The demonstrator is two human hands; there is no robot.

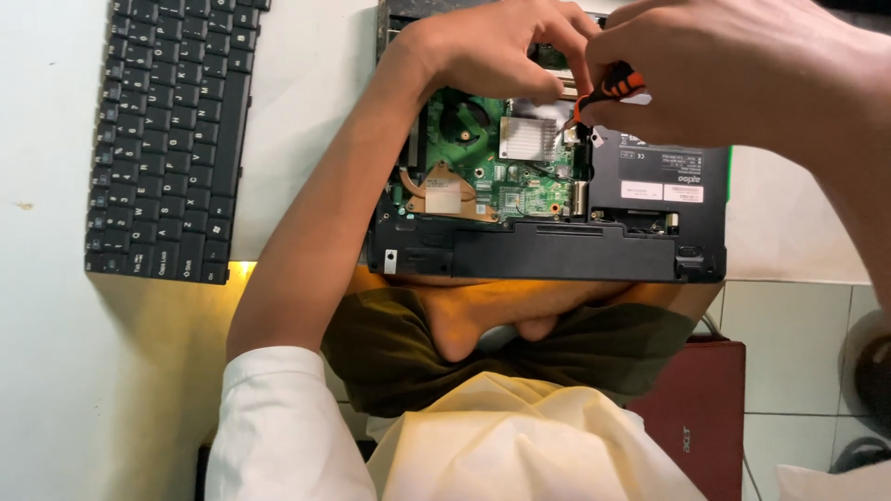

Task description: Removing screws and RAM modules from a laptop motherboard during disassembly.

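A black laptop [650, 250] lies opened up on a white table, its green circuit board [501, 186], fan [461, 125] and silver heat sink [527, 137] exposed. My right hand [724, 70] grips a small screwdriver with an orange and black handle [614, 88], its tip down at the board beside the heat sink. My left hand [501, 46] reaches over the board with its fingers curled onto the laptop's inner frame, right next to the screwdriver. What lies under its fingertips is hidden.
A detached black keyboard [167, 130] lies on the table to the left. A dark red closed laptop [696, 417] rests on the tiled floor at the lower right. My crossed legs and cream shirt fill the lower middle.
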